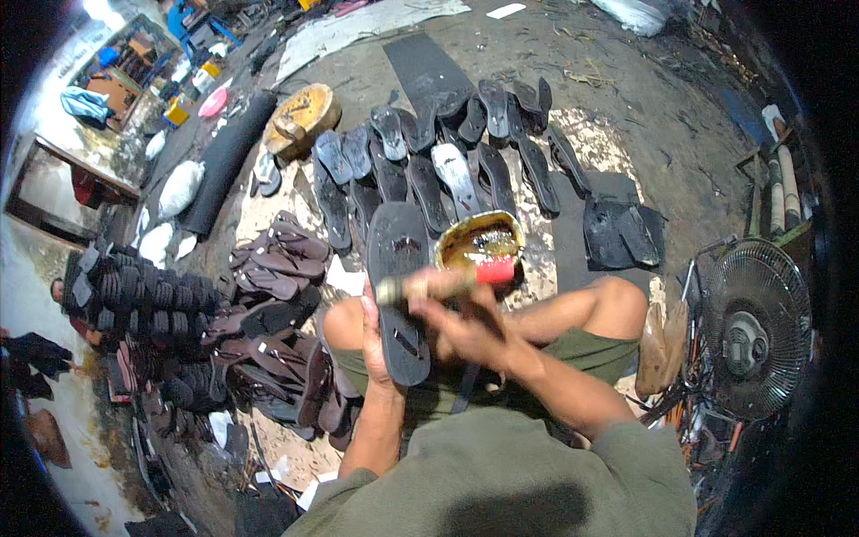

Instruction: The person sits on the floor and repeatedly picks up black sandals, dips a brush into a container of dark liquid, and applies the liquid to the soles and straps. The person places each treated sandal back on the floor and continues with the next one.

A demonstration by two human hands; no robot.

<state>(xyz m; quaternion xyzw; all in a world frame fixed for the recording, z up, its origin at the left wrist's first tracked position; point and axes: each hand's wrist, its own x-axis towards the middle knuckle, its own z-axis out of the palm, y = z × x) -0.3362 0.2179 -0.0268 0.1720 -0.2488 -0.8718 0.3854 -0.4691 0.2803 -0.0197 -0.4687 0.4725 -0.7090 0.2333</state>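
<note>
My left hand (371,327) holds a long black sandal sole (400,242) upright in front of my lap, fingers along its left edge. The sole has a slot near its lower end and a few small light specks higher up. My right hand (470,322) is closed around a brush (494,270) with a red end. Its pale other end lies over the middle of the sole; motion blur hides whether it touches. Just beyond my right hand stands a round tub (518,234) with a crusted rim, holding glossy amber-brown liquid.
Rows of dark soles (423,188) lie beyond the tub. Brown sandals (286,259) are heaped at left beside stacked black soles (152,291). A round wooden block (304,116) stands at far left. A fan (752,336) stands at right, near black sheet pieces (617,224).
</note>
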